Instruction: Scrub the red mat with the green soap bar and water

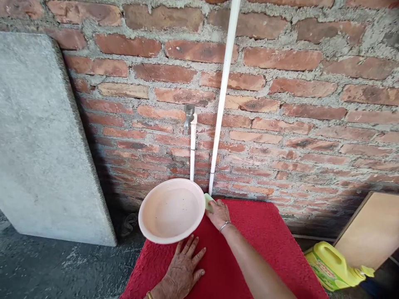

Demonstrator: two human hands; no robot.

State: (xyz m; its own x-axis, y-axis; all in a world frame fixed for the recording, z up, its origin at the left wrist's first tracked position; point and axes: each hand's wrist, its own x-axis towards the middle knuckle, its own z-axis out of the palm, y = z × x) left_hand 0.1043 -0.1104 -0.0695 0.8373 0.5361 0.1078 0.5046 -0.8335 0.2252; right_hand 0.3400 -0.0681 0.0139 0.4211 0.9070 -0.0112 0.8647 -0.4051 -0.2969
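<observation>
My left hand lies flat on the red cloth, palm down with its fingers spread. Its fingertips are close to the near rim of a pale pink basin, which is shallow and round, with a few dark specks inside. At the basin's right side, my right hand closes around a small pale green object. Only part of that object shows, so I cannot tell its exact kind. It is near the cloth's far edge, close to the wall.
A metal tap on a white pipe is fixed to the brick wall. A taller white pipe runs up beside it. A grey slab leans at left; a yellow jug and a wooden board stand at right.
</observation>
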